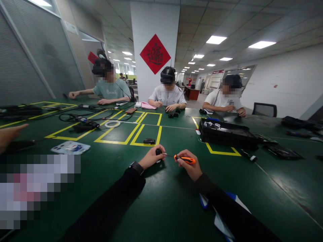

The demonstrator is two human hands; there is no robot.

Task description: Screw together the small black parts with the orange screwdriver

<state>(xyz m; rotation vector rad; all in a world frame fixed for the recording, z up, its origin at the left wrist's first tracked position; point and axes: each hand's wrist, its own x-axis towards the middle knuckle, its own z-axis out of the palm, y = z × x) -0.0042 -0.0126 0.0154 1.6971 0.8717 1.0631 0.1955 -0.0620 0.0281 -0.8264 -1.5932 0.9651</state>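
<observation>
My left hand point(152, 157), with a dark watch on its wrist, is closed around a small black part point(158, 152) whose kind I cannot make out. In my right hand point(191, 165) is a screwdriver point(186, 159) with an orange and black handle. Its thin shaft points left, and the tip meets or nearly meets the black part; the exact contact is too small to tell. Both hands are just above the green table point(161, 208). Beyond them lies a small black object point(149, 141) inside a yellow tape outline.
A black case point(227, 132) with small white pieces stands at right. A phone point(70, 147) lies left, near another person's hand point(11, 136). Cables point(80, 119) and a white ring point(112, 124) are farther back. Blue-white packaging point(223, 222) lies by my right forearm. Three people sit opposite.
</observation>
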